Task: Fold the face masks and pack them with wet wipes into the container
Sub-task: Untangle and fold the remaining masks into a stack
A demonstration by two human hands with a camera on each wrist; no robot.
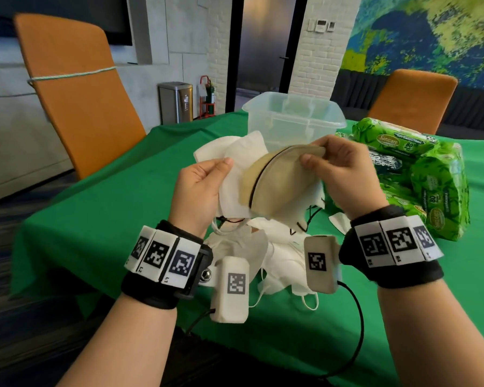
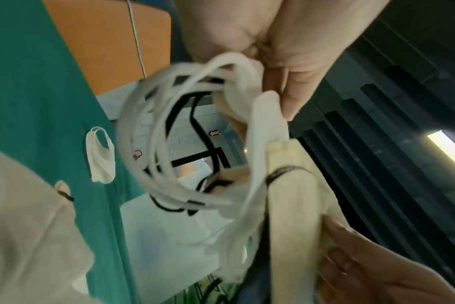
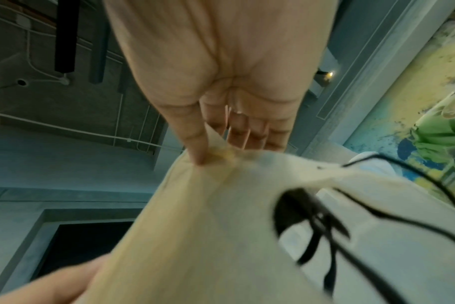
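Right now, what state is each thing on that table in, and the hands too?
Beige mask: held up, folded, pinched by both hands.
White masks: some gripped in the left hand.
Loose masks: heaped on the table.
Container: open, no lid.
Wipes: sealed, piled beside it.
Left hand: gripping.
Right hand: pinching.
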